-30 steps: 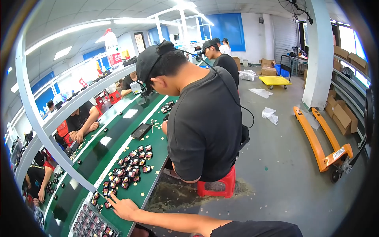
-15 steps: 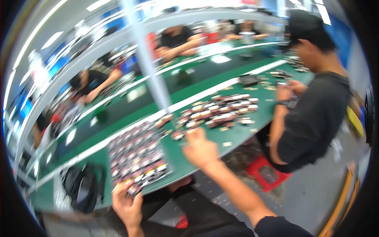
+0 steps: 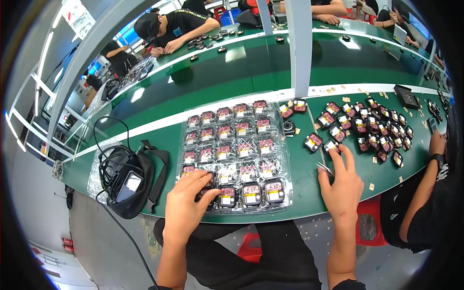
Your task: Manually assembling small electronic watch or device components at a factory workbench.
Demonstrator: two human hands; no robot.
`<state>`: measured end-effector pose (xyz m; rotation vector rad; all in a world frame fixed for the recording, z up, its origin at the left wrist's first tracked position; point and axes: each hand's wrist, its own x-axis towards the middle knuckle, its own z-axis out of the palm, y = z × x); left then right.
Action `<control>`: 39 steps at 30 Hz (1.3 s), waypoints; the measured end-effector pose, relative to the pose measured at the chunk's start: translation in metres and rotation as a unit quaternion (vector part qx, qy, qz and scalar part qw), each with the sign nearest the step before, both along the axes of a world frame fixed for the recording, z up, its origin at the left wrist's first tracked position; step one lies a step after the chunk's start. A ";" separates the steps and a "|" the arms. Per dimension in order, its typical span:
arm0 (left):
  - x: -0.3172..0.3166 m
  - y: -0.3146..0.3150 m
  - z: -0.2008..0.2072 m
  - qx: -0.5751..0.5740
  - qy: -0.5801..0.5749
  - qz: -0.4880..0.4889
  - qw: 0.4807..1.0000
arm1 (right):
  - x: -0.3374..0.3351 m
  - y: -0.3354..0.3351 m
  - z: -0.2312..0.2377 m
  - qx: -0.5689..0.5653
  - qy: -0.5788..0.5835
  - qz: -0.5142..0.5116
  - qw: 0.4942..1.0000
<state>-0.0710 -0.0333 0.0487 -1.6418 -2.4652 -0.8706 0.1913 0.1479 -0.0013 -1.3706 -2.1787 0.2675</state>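
A clear plastic tray [image 3: 286, 166] lies in front of me, with rows of small square black devices [image 3: 251, 193] in its pockets, their red circuit boards and white and yellow labels showing. My left hand [image 3: 187, 200] is closed over a square device [image 3: 207, 194] at the tray's near left corner, its fingers covering most of it. To the tray's right, my right hand [image 3: 342, 183] has a pair of tweezers [image 3: 325, 168] tucked by the thumb. Its index and middle fingers reach to a loose device [image 3: 331, 146] at the near side of the pile.
A heap of similar devices [image 3: 372, 128] spreads over the green table at right, near a black box [image 3: 407, 96]. A black bag [image 3: 133, 181] with cables and a phone lies left. A grey post [image 3: 298, 48] stands beyond the tray. A co-worker's arm [image 3: 425, 186] is at right.
My view has swung rightward and straightened. My left hand has brought a device from the tray's near edge into its near left corner. My right hand still reaches at the pile's near side.
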 end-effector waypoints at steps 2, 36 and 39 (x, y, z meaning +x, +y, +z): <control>-0.002 -0.001 -0.005 -0.050 0.059 -0.022 0.997 | 0.001 0.000 0.000 -0.002 0.016 -0.007 1.000; 0.030 0.001 0.020 0.069 -0.394 -0.294 0.868 | -0.039 -0.079 0.028 0.005 0.296 0.349 0.889; 0.030 0.003 -0.014 0.102 -0.419 -0.329 0.840 | -0.046 -0.076 0.032 -0.024 0.305 0.378 0.874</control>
